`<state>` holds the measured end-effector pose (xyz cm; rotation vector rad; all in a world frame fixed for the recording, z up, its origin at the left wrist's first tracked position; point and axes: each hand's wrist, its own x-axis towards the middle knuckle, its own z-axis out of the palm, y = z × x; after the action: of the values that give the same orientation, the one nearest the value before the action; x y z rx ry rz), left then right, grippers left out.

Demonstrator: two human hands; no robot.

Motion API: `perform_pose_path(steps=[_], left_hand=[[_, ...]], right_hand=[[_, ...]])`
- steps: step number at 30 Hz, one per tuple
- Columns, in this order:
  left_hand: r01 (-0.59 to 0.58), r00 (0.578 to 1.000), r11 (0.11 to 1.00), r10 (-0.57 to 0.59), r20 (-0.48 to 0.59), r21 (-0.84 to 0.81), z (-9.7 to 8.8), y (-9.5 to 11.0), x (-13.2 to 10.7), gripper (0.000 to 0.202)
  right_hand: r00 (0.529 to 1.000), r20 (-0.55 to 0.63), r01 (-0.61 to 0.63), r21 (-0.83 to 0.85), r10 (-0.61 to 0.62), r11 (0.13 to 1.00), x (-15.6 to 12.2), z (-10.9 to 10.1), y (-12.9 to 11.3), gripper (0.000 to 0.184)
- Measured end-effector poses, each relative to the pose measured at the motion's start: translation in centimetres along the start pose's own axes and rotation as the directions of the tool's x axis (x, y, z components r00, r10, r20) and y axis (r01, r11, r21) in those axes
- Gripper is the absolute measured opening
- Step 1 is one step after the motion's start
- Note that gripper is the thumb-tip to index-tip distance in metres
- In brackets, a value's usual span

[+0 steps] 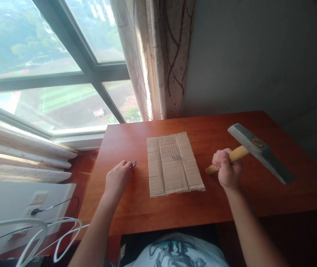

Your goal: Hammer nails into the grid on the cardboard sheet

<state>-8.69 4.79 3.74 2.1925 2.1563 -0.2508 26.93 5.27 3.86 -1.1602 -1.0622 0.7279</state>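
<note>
My right hand (pixel 228 167) is wrapped round the wooden handle of a hammer (pixel 254 142), whose grey metal head is raised above the table's right side. Left of the cardboard, the fingers of my left hand (pixel 118 177) are pinched together at a small bunch of nails (pixel 133 164), low over the table. Between my hands lies a flat, creased piece of cardboard (pixel 173 176). Its upper part carries a grid of small dark dots. Several small metallic things, too small to make out clearly, sit along the grid's lower edge.
The reddish-brown wooden table (pixel 136 215) runs up to a grey wall and a patterned curtain (pixel 172 59). A window (pixel 64 66) is at the left. Loose white cables (pixel 44 226) hang at the lower left, near a wall socket (pixel 37 198) with a black plug.
</note>
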Motion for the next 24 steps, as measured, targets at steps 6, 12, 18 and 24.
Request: perform_pose_path(steps=[6, 12, 18, 24], left_hand=[[-0.019, 1.0, 1.0, 0.019, 0.005, 0.014, 0.3, 0.2, 0.0, 0.031], [-0.048, 0.998, 0.992, 0.045, -0.032, -0.119, -0.5, 0.6, -0.4, 0.02], [-0.259, 0.951, 0.606, 0.023, -0.309, -0.752, -2.6, 2.6, -0.5, 0.009], [-0.342, 0.934, 0.348, 0.025, -0.355, -0.873, -4.5, 6.9, 1.0, 0.011]], right_hand=[[1.0, 0.01, 0.017, -0.026, -0.017, 1.0, 0.0, 0.0, 0.0, 0.044], [1.0, 0.01, 0.024, 0.011, -0.025, 1.0, 0.0, 0.0, -0.1, 0.043], [1.0, 0.008, 0.019, -0.019, -0.019, 1.0, -0.2, 0.1, -0.2, 0.044], [1.0, 0.014, 0.026, 0.064, -0.027, 0.998, -0.1, 0.1, 0.0, 0.043]])
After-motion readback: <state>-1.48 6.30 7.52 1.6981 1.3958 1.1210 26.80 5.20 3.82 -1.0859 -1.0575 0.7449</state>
